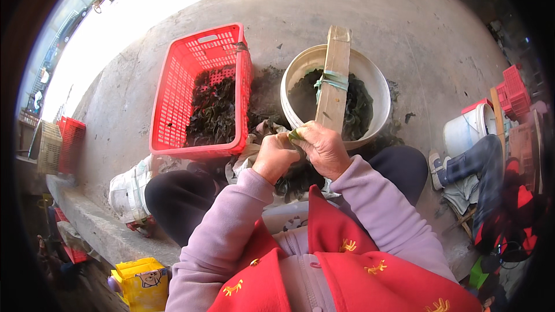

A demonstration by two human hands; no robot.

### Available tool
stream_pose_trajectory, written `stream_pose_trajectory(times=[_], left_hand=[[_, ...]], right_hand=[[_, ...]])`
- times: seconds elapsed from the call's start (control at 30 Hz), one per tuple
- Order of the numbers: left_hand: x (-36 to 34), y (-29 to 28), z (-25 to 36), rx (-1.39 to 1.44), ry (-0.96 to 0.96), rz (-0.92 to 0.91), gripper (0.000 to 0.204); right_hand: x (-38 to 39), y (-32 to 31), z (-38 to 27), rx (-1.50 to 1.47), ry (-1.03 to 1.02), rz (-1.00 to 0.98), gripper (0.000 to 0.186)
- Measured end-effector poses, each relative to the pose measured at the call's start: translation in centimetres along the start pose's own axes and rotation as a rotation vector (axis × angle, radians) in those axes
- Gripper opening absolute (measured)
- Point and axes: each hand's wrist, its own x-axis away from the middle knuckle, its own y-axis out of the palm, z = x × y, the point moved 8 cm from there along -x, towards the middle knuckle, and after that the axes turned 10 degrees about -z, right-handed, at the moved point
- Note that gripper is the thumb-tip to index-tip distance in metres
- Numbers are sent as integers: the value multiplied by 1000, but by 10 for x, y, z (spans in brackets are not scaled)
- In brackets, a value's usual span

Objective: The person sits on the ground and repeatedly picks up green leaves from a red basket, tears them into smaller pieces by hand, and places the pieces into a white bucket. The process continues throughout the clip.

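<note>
My left hand (276,157) and my right hand (325,149) meet in front of me, at the near rim of a white bucket (287,88). Fingers closed, both grip a small green strip of what looks like seaweed (296,135). Across the bucket lies a wooden board (334,58) with a pale green cord (333,80) tied around it. Inside the bucket is dark leafy seaweed (359,104). A red plastic crate (165,98) stands to its left, with a heap of similar dark seaweed (215,107) in it. More dark pieces lie beneath my hands, partly hidden.
A white sack (130,193) lies beside my left knee, near a low concrete ledge (104,219). At lower left is a yellow bag (144,289). On the right another person's leg (471,164) stretches out beside a white bucket (462,133). Red crates (511,92) stand farther right.
</note>
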Motion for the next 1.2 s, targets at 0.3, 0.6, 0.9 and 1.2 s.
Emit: stream_pose_trajectory(times=[0.3,0.6,0.9,1.2], left_hand=[[58,17,83,-965,974,327,27],[56,11,77,-1047,805,138,31],[46,0,44,-998,671,499,20],[17,-14,-5,256,126,-55,52]], right_hand=[[12,14,38,-963,514,-5,9],[17,41,35,-1158,650,-250,20],[12,25,26,-443,432,71,14],[31,31,37,-803,710,-229,13]])
